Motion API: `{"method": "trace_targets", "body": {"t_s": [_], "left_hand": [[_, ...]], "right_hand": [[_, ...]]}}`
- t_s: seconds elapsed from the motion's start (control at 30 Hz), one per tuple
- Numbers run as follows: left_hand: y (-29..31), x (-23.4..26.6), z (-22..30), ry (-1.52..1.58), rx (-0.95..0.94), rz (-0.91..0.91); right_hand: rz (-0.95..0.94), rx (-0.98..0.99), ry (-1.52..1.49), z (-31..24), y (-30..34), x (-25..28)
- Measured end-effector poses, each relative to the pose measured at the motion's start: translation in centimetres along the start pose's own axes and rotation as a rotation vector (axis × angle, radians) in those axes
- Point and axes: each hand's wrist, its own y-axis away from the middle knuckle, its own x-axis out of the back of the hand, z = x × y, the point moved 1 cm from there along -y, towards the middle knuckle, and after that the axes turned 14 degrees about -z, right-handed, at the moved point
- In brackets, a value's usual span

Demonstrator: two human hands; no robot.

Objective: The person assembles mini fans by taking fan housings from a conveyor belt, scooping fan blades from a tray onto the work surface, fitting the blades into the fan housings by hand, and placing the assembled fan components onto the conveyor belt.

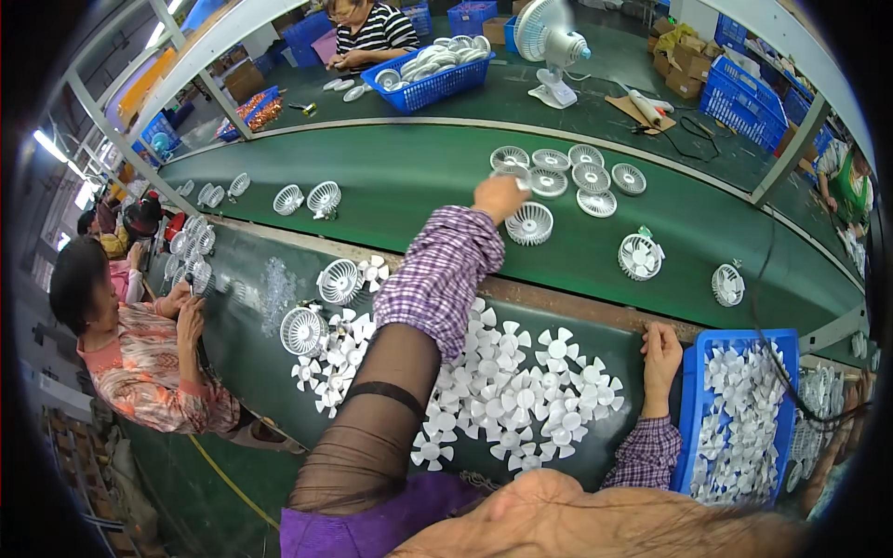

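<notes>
My left hand (501, 196) reaches over the green conveyor belt, its fingers closed on the edge of a round white fan grille (510, 171), which is partly blurred. Beside it lies a group of similar grilles (590, 177); a deeper fan housing (529, 224) sits just in front. My right hand (661, 349) rests on the table's far edge with its fingers loosely bent and nothing visible in them. Between my arms, a heap of white fan blades (521, 400) covers part of the table. Two round fan housings (303, 330) stand left of my left forearm.
A blue crate of fan blades (688, 428) stands right of my right forearm. Fan units (641, 256) lie along the belt. A co-worker (153, 344) sits at the left; another (372, 33) works beyond the belt near a blue basket (433, 86) and a desk fan (552, 56).
</notes>
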Motion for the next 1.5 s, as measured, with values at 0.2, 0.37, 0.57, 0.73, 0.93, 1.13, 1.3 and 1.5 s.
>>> {"method": "trace_targets", "body": {"t_s": [0.2, 0.37, 0.57, 0.73, 0.93, 1.13, 1.3, 1.5], "left_hand": [[2.2, -1.0, 0.6, -0.353, -0.149, -0.176], [5.7, 4.6, -1.7, -0.490, -0.094, -0.238], [18.2, 15.4, -6.6, -0.370, -0.062, -0.208], [27.1, 14.3, -11.2, -0.247, 0.011, -0.186], [33.4, 10.5, -13.3, -0.143, 0.108, -0.188], [34.7, 10.3, -14.3, -0.010, -0.066, 0.096], [36.4, 8.5, -11.7, 0.051, -0.145, 0.466], [37.8, 5.0, -5.5, 0.202, -0.210, 0.680]], "right_hand": [[-0.049, -0.011, -0.054, 0.3, 0.0, 0.1], [-0.061, 0.018, -0.082, 1.0, -0.7, -0.2], [-0.081, 0.042, -0.029, 1.0, -0.9, -0.1], [-0.071, 0.036, 0.054, 0.6, -0.5, -0.1], [-0.074, 0.081, 0.083, 1.4, -0.2, -0.3], [-0.063, 0.091, 0.146, 1.0, -0.4, -0.5], [-0.074, 0.040, 0.096, 0.6, -0.4, -0.5], [-0.331, 0.000, -0.060, -8.0, 2.9, -4.6]]}}
